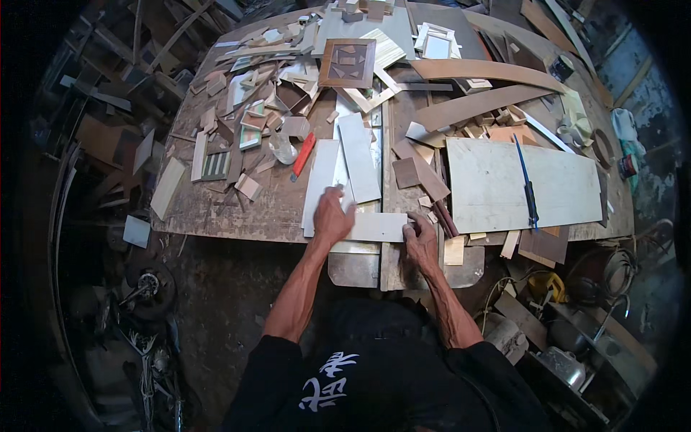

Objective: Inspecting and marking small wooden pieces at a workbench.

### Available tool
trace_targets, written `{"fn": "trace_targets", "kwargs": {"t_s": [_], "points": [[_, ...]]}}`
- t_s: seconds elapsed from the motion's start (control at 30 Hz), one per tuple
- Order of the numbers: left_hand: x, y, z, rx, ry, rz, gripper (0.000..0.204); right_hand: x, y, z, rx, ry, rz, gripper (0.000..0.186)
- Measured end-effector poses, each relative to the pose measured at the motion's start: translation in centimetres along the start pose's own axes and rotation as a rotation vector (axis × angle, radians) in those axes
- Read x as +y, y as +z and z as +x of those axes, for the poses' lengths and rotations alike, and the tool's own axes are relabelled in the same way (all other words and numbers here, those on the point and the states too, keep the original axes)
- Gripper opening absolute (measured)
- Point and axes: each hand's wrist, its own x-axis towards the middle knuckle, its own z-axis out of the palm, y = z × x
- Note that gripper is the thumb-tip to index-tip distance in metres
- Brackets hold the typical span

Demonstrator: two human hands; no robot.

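Note:
A pale rectangular wood strip (374, 227) lies crosswise at the near edge of the workbench (216, 216), over a metal plate. My left hand (331, 216) presses flat on the strip's left end and on a white board (320, 180) beneath it. My right hand (419, 237) grips the strip's right end, fingers curled over its edge. Another white board (358, 157) leans just beyond my left hand.
A large pale panel (504, 187) with a blue-handled tool (527, 189) lies to the right. A red flat tool (304, 154), curved brown wood pieces (482, 70), a framed square panel (348, 63) and several offcuts crowd the bench. Machinery and clutter stand on the floor on both sides.

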Motion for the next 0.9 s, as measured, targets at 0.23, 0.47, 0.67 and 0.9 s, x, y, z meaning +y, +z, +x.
{"fn": "trace_targets", "kwargs": {"t_s": [0.23,0.47,0.67,0.9], "points": [[3.2,1.0,3.4,-0.046,-0.173,0.201,0.071,-0.4,0.0,-0.5,-0.092,0.195,0.097,0.041],[-0.6,2.4,5.4,0.046,-0.06,0.205,0.095,-1.2,0.4,-0.7,-0.076,0.145,0.093,0.045],[2.8,3.0,5.0,0.017,-0.193,0.212,0.107,0.5,-0.6,0.2,-0.04,0.086,0.14,0.047],[3.9,4.1,5.3,0.012,-0.225,0.273,0.118,0.8,0.6,0.2,0.014,0.028,0.232,0.045]]}}
